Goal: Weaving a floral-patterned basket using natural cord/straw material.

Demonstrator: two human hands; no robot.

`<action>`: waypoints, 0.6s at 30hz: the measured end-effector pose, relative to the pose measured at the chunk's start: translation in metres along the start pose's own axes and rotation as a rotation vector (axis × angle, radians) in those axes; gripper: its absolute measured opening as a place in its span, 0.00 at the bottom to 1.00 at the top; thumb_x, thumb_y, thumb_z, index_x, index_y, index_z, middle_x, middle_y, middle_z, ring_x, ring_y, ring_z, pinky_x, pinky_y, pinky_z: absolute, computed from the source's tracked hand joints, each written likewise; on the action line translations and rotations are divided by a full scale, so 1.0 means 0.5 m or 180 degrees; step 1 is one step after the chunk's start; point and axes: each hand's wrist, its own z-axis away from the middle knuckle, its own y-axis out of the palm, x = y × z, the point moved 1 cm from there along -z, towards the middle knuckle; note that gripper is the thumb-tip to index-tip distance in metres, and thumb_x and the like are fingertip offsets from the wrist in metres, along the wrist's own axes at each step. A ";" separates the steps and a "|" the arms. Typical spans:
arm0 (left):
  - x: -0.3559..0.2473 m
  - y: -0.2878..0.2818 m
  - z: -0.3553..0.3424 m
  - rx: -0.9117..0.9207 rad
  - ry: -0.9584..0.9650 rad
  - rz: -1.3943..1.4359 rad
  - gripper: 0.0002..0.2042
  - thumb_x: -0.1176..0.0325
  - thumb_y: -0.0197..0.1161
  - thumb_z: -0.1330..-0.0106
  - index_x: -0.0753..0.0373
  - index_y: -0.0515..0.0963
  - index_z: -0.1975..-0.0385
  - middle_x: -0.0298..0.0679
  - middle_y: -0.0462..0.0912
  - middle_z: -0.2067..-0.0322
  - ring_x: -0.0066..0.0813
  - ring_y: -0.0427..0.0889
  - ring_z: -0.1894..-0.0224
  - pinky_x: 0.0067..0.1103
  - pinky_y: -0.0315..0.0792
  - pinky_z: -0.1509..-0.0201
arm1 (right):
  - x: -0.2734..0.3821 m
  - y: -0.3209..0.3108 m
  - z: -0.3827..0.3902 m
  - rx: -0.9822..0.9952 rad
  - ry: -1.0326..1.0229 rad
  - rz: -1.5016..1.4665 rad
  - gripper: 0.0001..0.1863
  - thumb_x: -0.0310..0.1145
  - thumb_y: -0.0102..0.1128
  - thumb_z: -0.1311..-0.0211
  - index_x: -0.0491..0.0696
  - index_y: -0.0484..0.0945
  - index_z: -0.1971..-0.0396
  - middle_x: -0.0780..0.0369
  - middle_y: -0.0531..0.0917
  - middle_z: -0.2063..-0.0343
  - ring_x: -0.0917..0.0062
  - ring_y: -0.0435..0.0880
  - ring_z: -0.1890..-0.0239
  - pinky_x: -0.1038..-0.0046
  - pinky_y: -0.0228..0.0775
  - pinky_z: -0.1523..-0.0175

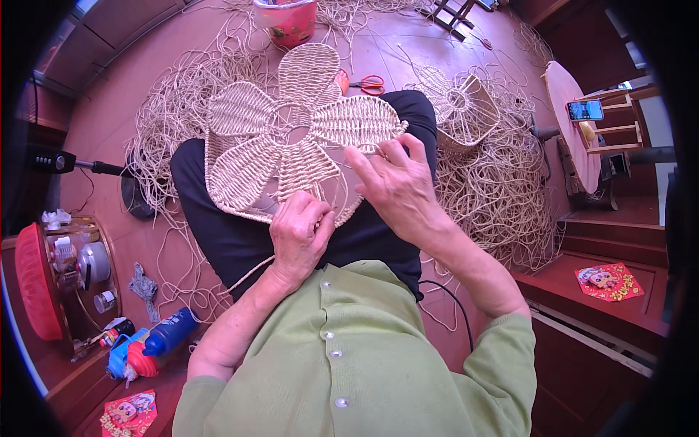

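Observation:
A woven cord piece shaped like a flower [244, 171], with several petals around a ring, rests on my lap inside a thick corded rim. The lowest petal [304, 164] has loose strands at its lower end. My left hand [300, 231] is closed in a pinch on a cord there. From beneath that hand a length of cord [253, 275] trails to the lower left. Over the right side of the piece, near the tip of the right petal [357, 122], is my right hand [399, 182]. Its fingers are bent but apart, and I see nothing held in it; some fingertips are hidden.
Large heaps of loose cord lie left [171, 124] and right [495, 197] on the floor. Beyond are red-handled scissors [371, 85] and a red bucket [293, 28]. Another woven flower piece [466, 109] stands at right. A phone [585, 110] and a blue bottle [171, 331] flank me.

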 end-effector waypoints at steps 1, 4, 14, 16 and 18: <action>0.001 0.003 0.001 -0.0038 0.0034 -0.0125 0.04 0.75 0.69 0.46 0.63 0.81 0.73 0.39 0.76 0.73 0.37 0.78 0.70 0.31 0.71 0.64 | -0.007 0.007 -0.001 0.0001 -0.0012 0.0019 0.17 0.32 0.70 0.54 0.49 0.82 0.60 0.67 0.81 0.70 0.72 0.78 0.56 0.58 0.59 0.38; -0.003 0.013 -0.003 -0.0130 0.0059 -0.0306 0.07 0.77 0.68 0.47 0.62 0.81 0.68 0.39 0.77 0.73 0.37 0.78 0.69 0.31 0.72 0.65 | -0.029 0.024 -0.011 0.0150 -0.0057 0.0609 0.07 0.30 0.62 0.52 0.49 0.82 0.71 0.64 0.80 0.73 0.71 0.77 0.53 0.52 0.55 0.33; -0.003 0.004 -0.018 0.0561 0.0016 -0.0153 0.18 0.78 0.62 0.40 0.60 0.78 0.48 0.43 0.85 0.73 0.44 0.86 0.70 0.36 0.77 0.65 | 0.001 0.042 -0.028 0.0935 -0.0125 0.0208 0.02 0.29 0.61 0.50 0.48 0.79 0.78 0.60 0.79 0.70 0.66 0.84 0.58 0.59 0.74 0.52; 0.004 0.011 -0.028 0.0805 -0.0188 -0.0399 0.20 0.75 0.60 0.38 0.57 0.75 0.44 0.49 0.83 0.78 0.49 0.85 0.74 0.42 0.76 0.67 | -0.005 0.058 -0.027 0.1383 0.0046 -0.0194 0.04 0.29 0.61 0.46 0.45 0.79 0.76 0.54 0.82 0.72 0.56 0.86 0.69 0.53 0.76 0.64; 0.002 0.017 -0.045 0.1035 -0.0402 -0.0436 0.23 0.75 0.61 0.38 0.55 0.74 0.41 0.45 0.85 0.72 0.48 0.86 0.69 0.40 0.77 0.63 | -0.009 0.065 -0.042 0.1667 0.0298 -0.0379 0.05 0.30 0.61 0.46 0.44 0.80 0.74 0.52 0.83 0.74 0.56 0.86 0.69 0.53 0.76 0.63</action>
